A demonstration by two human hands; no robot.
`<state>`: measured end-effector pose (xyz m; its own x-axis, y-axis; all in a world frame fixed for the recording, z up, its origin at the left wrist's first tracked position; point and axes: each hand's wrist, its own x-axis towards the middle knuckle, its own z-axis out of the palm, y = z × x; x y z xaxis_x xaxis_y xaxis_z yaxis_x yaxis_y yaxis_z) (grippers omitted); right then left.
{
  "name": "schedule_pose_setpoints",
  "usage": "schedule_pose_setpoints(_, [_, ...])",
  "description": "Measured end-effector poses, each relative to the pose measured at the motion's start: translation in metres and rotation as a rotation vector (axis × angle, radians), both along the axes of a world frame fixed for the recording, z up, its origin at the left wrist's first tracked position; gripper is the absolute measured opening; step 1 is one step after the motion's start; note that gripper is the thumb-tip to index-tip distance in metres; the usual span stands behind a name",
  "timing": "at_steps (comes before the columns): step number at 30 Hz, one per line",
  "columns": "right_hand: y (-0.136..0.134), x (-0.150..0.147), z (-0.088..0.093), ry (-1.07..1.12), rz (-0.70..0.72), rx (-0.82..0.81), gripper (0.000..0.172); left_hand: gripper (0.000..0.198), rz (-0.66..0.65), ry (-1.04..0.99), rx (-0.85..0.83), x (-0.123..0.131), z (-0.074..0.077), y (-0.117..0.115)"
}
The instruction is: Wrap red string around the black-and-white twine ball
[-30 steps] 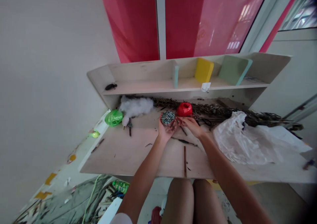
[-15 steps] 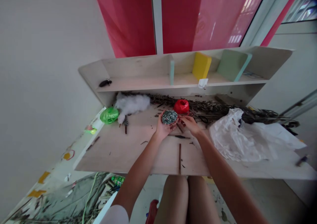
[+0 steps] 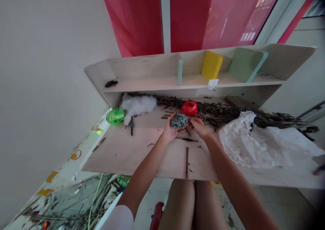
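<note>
The pale wooden desk (image 3: 122, 155) spreads out before you, its flat board scuffed and littered with bark bits. A low shelf (image 3: 152, 85) of the same board stands along its back edge, split by mint and yellow dividers. To your right a crumpled white plastic sheet (image 3: 254, 145) lies slack on the desk, thin and glossy. A long bundle of dry twigs (image 3: 228, 109) is tucked against the shelf's foot, which leaves the middle of the board free. At the bundle's left end sits a tuft of white stuffing (image 3: 139, 104), soft and fibrous, with a shiny green ribbon ball (image 3: 115, 116) just beside it. A red raffia ball (image 3: 189, 108) rests just behind your hands.

Your left hand (image 3: 169, 132) cups the round black-and-white twine ball (image 3: 179, 120) from below, its grip closed around it, so the ball's right side stays exposed. Your right hand (image 3: 200, 128) meets that side with its fingertips. Whether its grip pinches a loose strand or only touches the ball, the view is too small to tell. A thin brown stick (image 3: 187, 157) lies near the front edge, pointing toward you.
</note>
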<state>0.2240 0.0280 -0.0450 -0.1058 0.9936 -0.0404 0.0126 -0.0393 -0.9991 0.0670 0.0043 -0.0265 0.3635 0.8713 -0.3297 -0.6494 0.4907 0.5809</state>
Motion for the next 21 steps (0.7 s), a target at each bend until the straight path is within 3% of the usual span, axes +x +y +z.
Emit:
schedule_pose_setpoints(12, [-0.002,-0.001,0.003,0.045,-0.070,-0.078,0.039,0.034,-0.004,0.068,0.071,0.003,0.001,-0.004])
schedule_pose_setpoints(21, [-0.004,0.005,0.009,0.121,-0.057,-0.102,0.044,0.032,-0.044,-0.050,-0.013,-0.001,0.005,-0.002])
